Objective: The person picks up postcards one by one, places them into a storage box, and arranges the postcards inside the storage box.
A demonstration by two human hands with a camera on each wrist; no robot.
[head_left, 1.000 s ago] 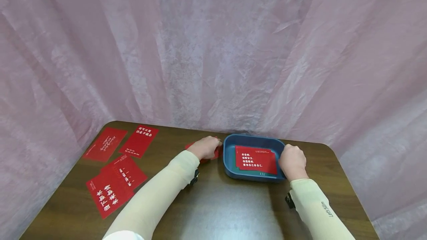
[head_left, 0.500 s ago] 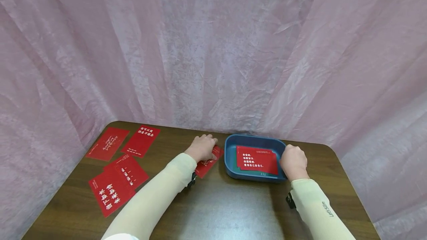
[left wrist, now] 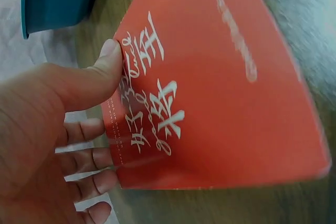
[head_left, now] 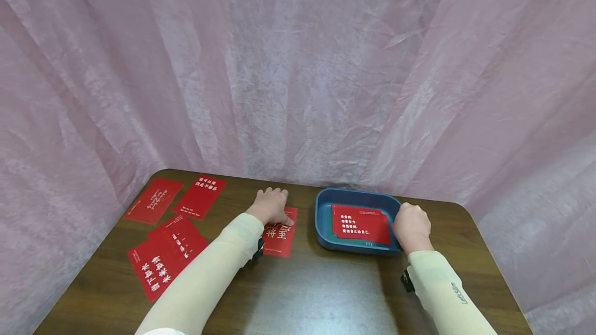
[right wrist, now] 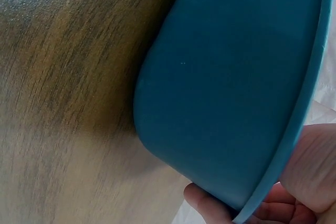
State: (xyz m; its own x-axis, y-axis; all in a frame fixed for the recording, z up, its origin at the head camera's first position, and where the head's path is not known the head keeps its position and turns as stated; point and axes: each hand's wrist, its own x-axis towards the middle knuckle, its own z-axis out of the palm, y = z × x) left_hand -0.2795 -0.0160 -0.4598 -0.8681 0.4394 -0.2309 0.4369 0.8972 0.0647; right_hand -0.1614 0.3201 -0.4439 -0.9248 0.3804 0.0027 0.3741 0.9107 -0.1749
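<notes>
A red card (head_left: pixel 280 244) with white lettering lies just left of the blue plastic tray. My left hand (head_left: pixel 270 207) is over its far end with the fingers spread; the left wrist view has the thumb (left wrist: pixel 107 64) on the card's margin and several fingertips (left wrist: pixel 105 179) along its edge. At the tray's right end, my right hand (head_left: pixel 412 226) grips the rim; one fingertip (right wrist: pixel 202 203) shows against the outer wall, and other fingers are partly hidden behind the rim. Inside the tray (head_left: pixel 326 243) lie stacked red cards (head_left: pixel 360 224), lettering upward.
On the left of the wooden table (head_left: pixel 326 293) several more red cards are laid out: two at the back, one plain-lettered card (head_left: pixel 199 198) among them, and an overlapping pair (head_left: pixel 160 265) nearer the front. A pink curtain (head_left: pixel 298 76) hangs behind the table.
My left hand has moved left from beside the tray and its fingers have spread. The card under it has turned and shifted left, showing more of its face. The right hand keeps its grip.
</notes>
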